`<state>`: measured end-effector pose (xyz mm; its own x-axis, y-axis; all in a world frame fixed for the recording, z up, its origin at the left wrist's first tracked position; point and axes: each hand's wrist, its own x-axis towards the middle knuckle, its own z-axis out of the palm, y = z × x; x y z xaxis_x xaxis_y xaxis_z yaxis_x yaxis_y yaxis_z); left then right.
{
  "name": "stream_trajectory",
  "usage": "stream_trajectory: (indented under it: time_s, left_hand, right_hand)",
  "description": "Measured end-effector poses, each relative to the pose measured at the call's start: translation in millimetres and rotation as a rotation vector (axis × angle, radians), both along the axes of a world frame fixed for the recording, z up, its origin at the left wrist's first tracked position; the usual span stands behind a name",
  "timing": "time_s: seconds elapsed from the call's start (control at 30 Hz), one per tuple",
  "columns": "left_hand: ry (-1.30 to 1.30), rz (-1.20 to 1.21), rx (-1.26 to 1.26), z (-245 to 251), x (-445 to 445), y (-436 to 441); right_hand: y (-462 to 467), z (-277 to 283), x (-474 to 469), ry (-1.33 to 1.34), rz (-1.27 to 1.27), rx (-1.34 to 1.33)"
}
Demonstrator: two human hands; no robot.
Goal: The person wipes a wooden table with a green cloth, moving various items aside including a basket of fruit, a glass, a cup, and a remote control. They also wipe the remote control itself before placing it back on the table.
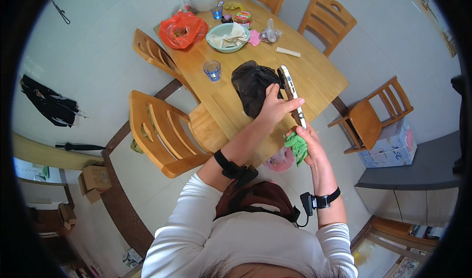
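Note:
Over the wooden table's near end, a smartphone [292,93] in a light patterned case is seen nearly edge-on, tilted up. My left hand [277,105] grips it, the thumb across its edge and the fingers behind. At the phone's lower end, my right hand [312,141] steadies it with the thumb and holds a crumpled green cloth [296,145] that hangs below the fingers. Just beyond my left hand lies a black plastic bag [250,82] on the tabletop. The phone's screen cannot be made out.
On the table [317,82] stand a blue-tinted glass [212,71], a red plastic bag [179,33] and a green basin [221,49] with a pale cloth. Wooden chairs [158,130] flank it. A pink bin [279,163] sits under the near corner.

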<state>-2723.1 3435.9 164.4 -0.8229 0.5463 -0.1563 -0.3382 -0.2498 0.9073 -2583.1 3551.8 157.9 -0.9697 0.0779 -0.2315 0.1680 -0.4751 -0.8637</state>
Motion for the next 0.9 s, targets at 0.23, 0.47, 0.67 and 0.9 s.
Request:
stream_trajectory:
  time_s: [0.23, 0.47, 0.67, 0.9]
  left_hand:
    - [0.146, 0.016, -0.047, 3.7, 8.0, -17.6]
    - [0.135, 0.051, -0.093, 6.6, 36.4, -66.2]
    - [-0.082, 0.104, -0.109, 3.0, 58.3, -106.9]
    - [-0.218, 0.106, -0.239, -40.5, 73.0, -137.6]
  right_hand:
    - [-7.6, -4.5, 3.0, 0.024, 0.049, -0.119]
    - [-25.2, -16.2, 13.2, 0.018, 0.244, -0.119]
    - [-38.0, -35.1, 10.8, -0.069, 0.393, 0.065]
    - [-40.5, -55.9, 22.3, -0.209, 0.551, 0.242]
